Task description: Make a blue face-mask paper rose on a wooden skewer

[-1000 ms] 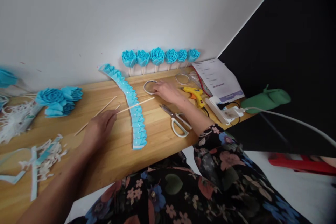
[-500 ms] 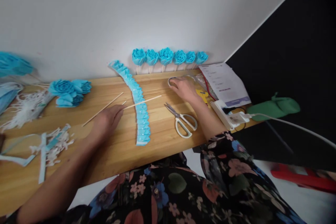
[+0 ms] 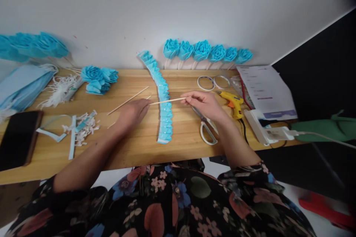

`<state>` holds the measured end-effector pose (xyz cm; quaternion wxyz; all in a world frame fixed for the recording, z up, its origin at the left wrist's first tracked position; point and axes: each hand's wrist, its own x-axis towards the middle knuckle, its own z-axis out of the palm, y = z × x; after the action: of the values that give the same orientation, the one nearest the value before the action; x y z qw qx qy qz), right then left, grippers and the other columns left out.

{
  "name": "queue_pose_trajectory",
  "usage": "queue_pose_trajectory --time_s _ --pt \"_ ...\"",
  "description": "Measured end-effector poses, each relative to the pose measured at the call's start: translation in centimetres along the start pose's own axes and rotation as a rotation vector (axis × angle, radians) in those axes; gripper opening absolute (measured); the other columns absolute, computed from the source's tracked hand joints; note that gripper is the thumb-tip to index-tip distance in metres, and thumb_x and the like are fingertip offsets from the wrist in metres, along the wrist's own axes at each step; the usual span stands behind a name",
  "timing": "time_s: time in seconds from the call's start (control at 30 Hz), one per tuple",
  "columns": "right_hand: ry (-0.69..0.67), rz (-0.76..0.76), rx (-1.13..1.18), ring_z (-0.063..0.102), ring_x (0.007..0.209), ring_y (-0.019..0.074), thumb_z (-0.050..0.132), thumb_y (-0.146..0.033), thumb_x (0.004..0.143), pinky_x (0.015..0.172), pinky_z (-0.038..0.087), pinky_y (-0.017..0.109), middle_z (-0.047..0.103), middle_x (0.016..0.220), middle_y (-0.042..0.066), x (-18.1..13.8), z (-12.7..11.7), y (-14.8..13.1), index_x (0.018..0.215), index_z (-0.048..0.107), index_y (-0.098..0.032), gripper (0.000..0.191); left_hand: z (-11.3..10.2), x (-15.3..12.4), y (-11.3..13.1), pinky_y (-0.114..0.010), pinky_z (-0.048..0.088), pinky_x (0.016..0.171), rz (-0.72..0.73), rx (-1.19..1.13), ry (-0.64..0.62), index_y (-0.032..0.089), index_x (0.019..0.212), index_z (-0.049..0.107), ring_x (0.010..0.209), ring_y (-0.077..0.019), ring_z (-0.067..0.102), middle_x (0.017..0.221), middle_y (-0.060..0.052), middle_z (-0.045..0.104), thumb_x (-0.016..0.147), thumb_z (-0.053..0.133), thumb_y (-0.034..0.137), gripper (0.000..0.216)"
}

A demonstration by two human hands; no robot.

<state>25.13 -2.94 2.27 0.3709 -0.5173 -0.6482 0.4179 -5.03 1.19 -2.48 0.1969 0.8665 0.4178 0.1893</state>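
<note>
A thin wooden stick [image 3: 174, 100] runs level between my two hands, across a pleated blue strip [image 3: 164, 90] lying on the table. My left hand [image 3: 134, 113] is closed on the stick's left end. The fingertips of my right hand [image 3: 204, 103] pinch its other end. Two more sticks lie by my left hand, one a loose stick [image 3: 128, 100] behind it, the other partly hidden beneath it. White-handled scissors [image 3: 208, 133] rest under my right hand, their blades partly covered. Beyond that hand are two tape rolls [image 3: 205, 83].
Blue paper flowers [image 3: 202, 50] on sticks lean along the wall. A yellow glue gun [image 3: 233, 104], a white power strip [image 3: 256, 127] and printed paper [image 3: 267, 92] are at right. Leftward lie flower heads [image 3: 97, 79], white scraps [image 3: 85, 129], a phone [image 3: 20, 139] and face masks [image 3: 25, 85].
My right hand has left the tape rolls, come towards me and taken the stick's right end. My left hand still holds the stick. The view has shifted left.
</note>
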Motion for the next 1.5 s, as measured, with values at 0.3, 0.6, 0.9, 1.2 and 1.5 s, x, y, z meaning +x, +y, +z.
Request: queue_pose_trajectory --time_s 0.3,0.6,0.9,1.2,1.5 --pt "0.255 -0.141 -0.492 0.073 0.103 0.0230 0.057 -0.029 0.098 0.093 0.056 0.040 0.079 0.113 0.006 -6.5 -0.8 0.2 0.121 0.073 -0.025 0.028 -3.6 0.5 -0.1 -0.033 0.051 0.080 -0.324 0.208 0.114 0.016 0.125 0.068 0.090 -0.0261 0.069 0.100 -0.011 0.074 0.097 0.044 0.037 0.042" --pt "0.240 -0.082 -0.877 0.063 0.121 0.0337 0.061 -0.027 0.096 0.102 0.052 0.052 0.069 0.131 0.015 -13.8 -0.2 3.9 0.129 0.070 -0.018 0.035 -5.6 -0.8 -4.0 -0.040 0.047 0.075 -0.493 0.350 -0.218 0.019 0.138 0.059 0.090 -0.0365 0.067 0.107 -0.017 0.073 0.086 0.059 0.068 0.072" --pt "0.426 -0.004 -0.900 0.065 0.117 0.0330 0.062 -0.023 0.092 0.101 0.051 0.051 0.072 0.129 0.013 -13.4 0.4 5.4 0.126 0.071 -0.018 0.035 -5.6 -3.4 -6.0 -0.026 0.026 0.056 -0.418 0.297 -0.053 0.023 0.085 0.071 0.051 -0.0163 0.047 0.062 -0.001 0.063 0.084 0.066 0.050 0.027" --pt "0.500 0.052 -0.878 0.065 0.118 0.0373 0.061 -0.030 0.091 0.102 0.049 0.058 0.073 0.126 0.018 -11.5 -2.5 5.6 0.120 0.074 -0.017 0.034 -6.7 -4.8 -3.3 -0.029 0.027 0.057 -0.427 0.156 0.027 0.025 0.105 0.070 0.055 -0.0182 0.051 0.065 -0.001 0.061 0.087 0.062 0.053 0.035" --pt "0.169 -0.045 0.243 0.071 0.099 0.0195 0.072 -0.044 0.087 0.095 0.056 0.039 0.078 0.107 0.004 -3.7 3.4 -1.8 0.117 0.073 -0.026 0.035 -5.7 0.0 4.3 -0.026 0.043 0.069 -0.064 -0.252 -0.177 0.017 0.102 0.073 0.075 -0.0166 0.060 0.086 -0.004 0.071 0.101 0.044 0.053 0.046"
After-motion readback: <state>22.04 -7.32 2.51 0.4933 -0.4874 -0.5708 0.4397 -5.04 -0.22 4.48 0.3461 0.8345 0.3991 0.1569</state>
